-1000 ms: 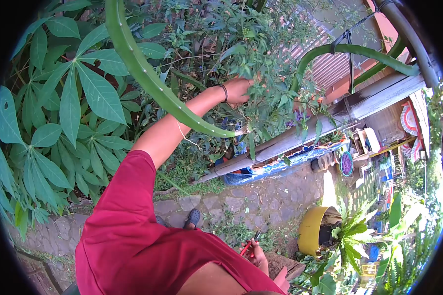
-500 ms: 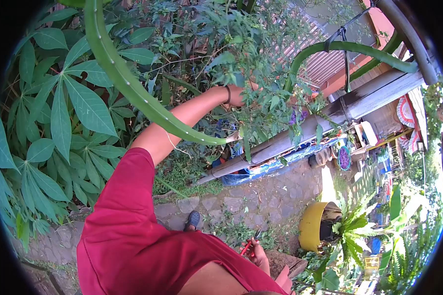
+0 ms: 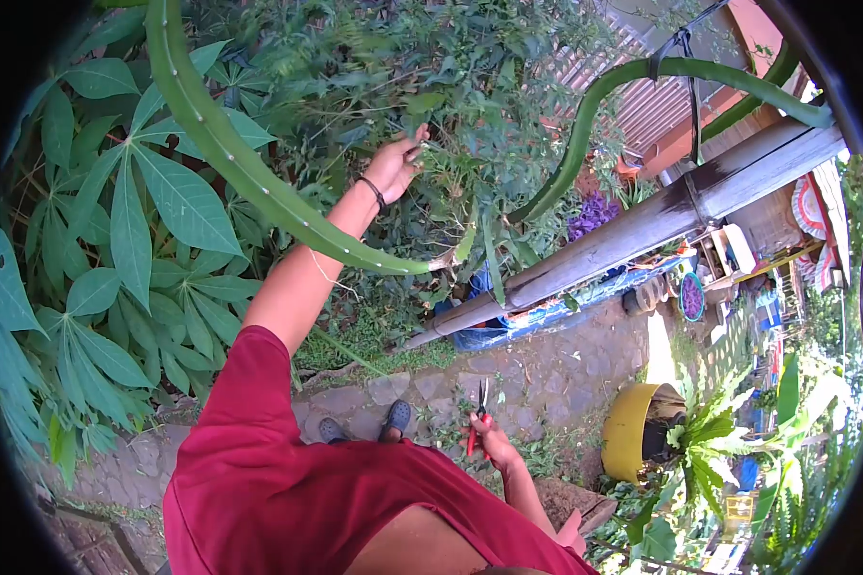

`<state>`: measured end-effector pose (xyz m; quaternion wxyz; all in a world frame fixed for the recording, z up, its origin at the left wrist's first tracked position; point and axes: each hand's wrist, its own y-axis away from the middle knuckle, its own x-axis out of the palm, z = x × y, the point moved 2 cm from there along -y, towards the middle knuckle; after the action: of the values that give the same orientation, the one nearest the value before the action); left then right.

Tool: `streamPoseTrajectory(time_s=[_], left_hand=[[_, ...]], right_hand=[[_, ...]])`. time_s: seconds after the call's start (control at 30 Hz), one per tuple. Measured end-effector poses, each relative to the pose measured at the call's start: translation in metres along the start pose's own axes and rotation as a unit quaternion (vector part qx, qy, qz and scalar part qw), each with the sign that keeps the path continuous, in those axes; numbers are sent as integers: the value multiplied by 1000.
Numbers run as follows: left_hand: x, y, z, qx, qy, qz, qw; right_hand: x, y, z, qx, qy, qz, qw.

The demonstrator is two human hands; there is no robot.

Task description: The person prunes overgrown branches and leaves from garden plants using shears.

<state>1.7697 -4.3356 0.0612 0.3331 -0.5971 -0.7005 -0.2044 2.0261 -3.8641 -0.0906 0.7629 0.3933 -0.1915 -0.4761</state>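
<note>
My left hand (image 3: 396,166) reaches up into the leafy shrub (image 3: 451,96), a dark band round its wrist. Its fingers are partly bent and apart, with no object visible in them; leaves around it are blurred. Lower down, my right hand (image 3: 494,445) grips red-handled pruning shears (image 3: 477,433), whose dark blades point up and away from me. A long green cactus stem (image 3: 230,163) arches in front of my left forearm and ends in a dry, brownish tip near the shrub.
A bamboo pole (image 3: 633,240) slants across the right, with another cactus stem (image 3: 594,105) tied above it. Broad-leaved plants (image 3: 177,196) crowd the left. A yellow pot (image 3: 625,431) stands at the lower right beside the stone paving (image 3: 537,383). Purple foliage (image 3: 593,217) grows behind the pole.
My left hand has moved left and slightly up, out of the denser leaves. My right hand has risen with the pruning shears, and their blades now point more upright.
</note>
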Motion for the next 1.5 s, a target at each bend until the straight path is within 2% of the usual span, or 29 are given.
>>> streamPoseTrajectory(time_s=[0.07, 0.1, 0.2, 0.27, 0.33, 0.4, 0.47, 0.53, 0.6, 0.63, 0.73, 0.8, 0.87, 0.93, 0.97, 1.07, 1.17, 1.37, 1.5], left_hand=[[-2, 11, -1, -14, 81, -37, 996], [-25, -4, 14, -36, 118, 34, 992], [-7, 11, 12, 12, 80, 6, 997], [3, 17, 10, 1, 65, 26, 998], [20, 26, 5, -3, 55, -14, 998], [15, 25, 13, 30, 70, 25, 997], [21, 32, 13, 11, 58, -50, 997], [16, 36, 18, 10, 49, -26, 998], [16, 41, 16, 48, 35, 11, 998], [15, 39, 13, 26, 15, -6, 1000], [19, 44, 9, 2, 52, -19, 998], [29, 49, 6, -1, 42, -20, 999], [38, 55, 2, 28, 18, -62, 998], [35, 54, 3, 25, 11, -48, 998], [34, 52, 4, 18, 12, -53, 998], [42, 55, 3, 20, 11, -69, 997], [36, 52, 6, 15, 23, -54, 998], [38, 55, 6, 17, 39, -75, 996], [42, 59, 6, 21, 33, -59, 997]], right_hand=[[17, -2, 29, -16, 29, 8, 999], [26, -4, 45, -39, 38, 33, 998], [56, -4, 99, -88, 62, 68, 992], [73, -14, 130, -112, 71, 79, 988], [89, -27, 163, -206, 83, 120, 968], [105, -36, 199, -261, 82, 128, 953], [120, -43, 236, -274, 55, 133, 951], [130, -57, 264, -297, 18, 123, 947], [142, -70, 287, -329, -29, 111, 937], [144, -80, 295, -323, -48, 87, 941], [146, -89, 315, -316, -74, 66, 943], [148, -94, 323, -354, -104, 38, 929], [149, -99, 326, -347, -144, 52, 925], [150, -110, 331, -362, -151, 16, 920], [145, -116, 333, -336, -109, 30, 935], [153, -139, 331, -388, -152, 33, 908], [151, -131, 332, -348, -150, 50, 924], [153, -109, 334, -379, -151, 11, 913], [149, -138, 342, -398, -174, 46, 899]])
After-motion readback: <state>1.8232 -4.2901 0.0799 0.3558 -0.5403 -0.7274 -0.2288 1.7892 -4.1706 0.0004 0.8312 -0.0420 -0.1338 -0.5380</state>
